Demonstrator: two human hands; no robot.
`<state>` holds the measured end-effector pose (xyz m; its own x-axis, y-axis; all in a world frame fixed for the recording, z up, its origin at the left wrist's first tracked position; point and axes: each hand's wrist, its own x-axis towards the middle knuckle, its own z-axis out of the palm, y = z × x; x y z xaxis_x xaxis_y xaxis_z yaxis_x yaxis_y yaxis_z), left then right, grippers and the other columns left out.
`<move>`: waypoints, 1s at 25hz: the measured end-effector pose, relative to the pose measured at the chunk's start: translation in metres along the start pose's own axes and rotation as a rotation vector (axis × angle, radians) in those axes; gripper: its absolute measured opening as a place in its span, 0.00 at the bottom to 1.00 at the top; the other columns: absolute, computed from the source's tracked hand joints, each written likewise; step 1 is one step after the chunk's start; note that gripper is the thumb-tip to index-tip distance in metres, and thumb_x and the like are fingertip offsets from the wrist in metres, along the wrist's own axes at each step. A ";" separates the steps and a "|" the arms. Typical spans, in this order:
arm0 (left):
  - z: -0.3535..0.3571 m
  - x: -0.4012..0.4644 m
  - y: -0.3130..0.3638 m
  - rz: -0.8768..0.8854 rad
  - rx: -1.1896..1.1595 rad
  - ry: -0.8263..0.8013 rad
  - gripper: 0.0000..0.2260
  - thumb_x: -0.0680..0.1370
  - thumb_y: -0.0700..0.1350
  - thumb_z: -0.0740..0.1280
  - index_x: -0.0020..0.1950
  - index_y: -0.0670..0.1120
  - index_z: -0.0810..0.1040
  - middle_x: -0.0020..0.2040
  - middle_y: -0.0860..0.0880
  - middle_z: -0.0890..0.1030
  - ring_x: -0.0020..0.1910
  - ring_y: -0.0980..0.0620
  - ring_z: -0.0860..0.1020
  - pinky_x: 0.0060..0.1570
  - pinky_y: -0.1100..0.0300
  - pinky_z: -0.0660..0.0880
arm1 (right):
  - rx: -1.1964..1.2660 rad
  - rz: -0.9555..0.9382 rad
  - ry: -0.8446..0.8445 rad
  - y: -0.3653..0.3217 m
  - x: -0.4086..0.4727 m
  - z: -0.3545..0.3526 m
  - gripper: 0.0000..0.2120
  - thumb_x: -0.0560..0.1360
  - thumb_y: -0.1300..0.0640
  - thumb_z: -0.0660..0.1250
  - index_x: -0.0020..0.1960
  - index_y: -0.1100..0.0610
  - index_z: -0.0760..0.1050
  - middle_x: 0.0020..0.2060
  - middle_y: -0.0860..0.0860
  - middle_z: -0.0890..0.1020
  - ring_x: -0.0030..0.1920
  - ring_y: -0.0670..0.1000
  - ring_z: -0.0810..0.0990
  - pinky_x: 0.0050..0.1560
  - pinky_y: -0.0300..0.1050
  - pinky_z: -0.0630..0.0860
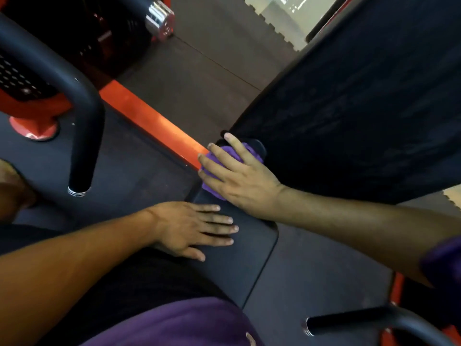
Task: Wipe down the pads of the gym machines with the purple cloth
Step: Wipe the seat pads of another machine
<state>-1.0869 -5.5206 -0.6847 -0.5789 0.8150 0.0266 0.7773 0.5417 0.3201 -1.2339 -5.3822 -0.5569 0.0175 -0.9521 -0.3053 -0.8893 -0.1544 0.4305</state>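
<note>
The right hand point(240, 174) presses the purple cloth point(228, 162) with spread, straight fingers against the far end of the seat pad point(239, 265), just below the big back pad point(361, 108) at two o'clock. The left hand point(192, 229) lies flat and empty on the seat pad, at seven o'clock from the cloth. A black handle point(82, 121) stands at ten o'clock.

Right hand point(243, 174) lies flat on the cloth point(219, 168), cloth bunched under its fingers point(217, 152) at the seat pad's point(237, 248) far end. Back pad point(361, 103) rises just right of those fingertips; frame beam point(152, 121) runs just beyond them, to the left. Left hand point(189, 228) rests flat on seat pad, near side of right hand, its fingers pointing right. 1 handle point(82, 116) well left of both, 1 more handle point(374, 318) near-right.
</note>
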 end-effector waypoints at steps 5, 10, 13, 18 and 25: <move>-0.003 -0.014 0.003 -0.052 -0.013 -0.011 0.30 0.85 0.63 0.49 0.84 0.51 0.55 0.85 0.49 0.52 0.83 0.50 0.50 0.82 0.48 0.41 | -0.049 -0.135 -0.197 -0.019 -0.073 0.012 0.16 0.83 0.54 0.55 0.63 0.53 0.78 0.70 0.57 0.74 0.67 0.64 0.72 0.68 0.63 0.60; -0.003 -0.015 -0.001 -0.046 0.015 -0.001 0.30 0.85 0.64 0.47 0.85 0.52 0.54 0.85 0.50 0.50 0.84 0.50 0.48 0.81 0.48 0.41 | 0.071 -0.064 -0.354 -0.031 -0.120 0.008 0.33 0.84 0.60 0.37 0.52 0.53 0.83 0.62 0.55 0.80 0.58 0.62 0.79 0.60 0.58 0.64; 0.000 -0.013 -0.001 -0.033 -0.011 -0.062 0.31 0.85 0.64 0.47 0.85 0.53 0.49 0.85 0.51 0.44 0.84 0.51 0.43 0.80 0.49 0.37 | 0.051 -0.131 -0.269 -0.023 -0.092 0.003 0.20 0.79 0.57 0.49 0.54 0.53 0.80 0.61 0.55 0.78 0.59 0.63 0.76 0.58 0.59 0.63; 0.000 -0.013 0.000 -0.035 0.045 0.028 0.30 0.85 0.63 0.48 0.84 0.50 0.56 0.85 0.48 0.53 0.83 0.49 0.51 0.80 0.49 0.43 | 0.028 0.041 -0.021 0.000 0.011 -0.013 0.11 0.80 0.57 0.58 0.56 0.52 0.78 0.62 0.55 0.78 0.59 0.62 0.75 0.56 0.59 0.65; -0.001 -0.019 -0.003 -0.013 0.070 0.029 0.31 0.86 0.63 0.47 0.85 0.50 0.52 0.85 0.48 0.50 0.83 0.49 0.48 0.80 0.50 0.39 | 0.117 -0.035 -0.232 -0.033 -0.160 0.015 0.22 0.78 0.58 0.50 0.53 0.54 0.83 0.66 0.54 0.79 0.60 0.63 0.74 0.56 0.57 0.64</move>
<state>-1.0786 -5.5384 -0.6854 -0.5953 0.8019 0.0506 0.7843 0.5661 0.2539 -1.2143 -5.2213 -0.5349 -0.0445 -0.8588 -0.5104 -0.9369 -0.1415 0.3197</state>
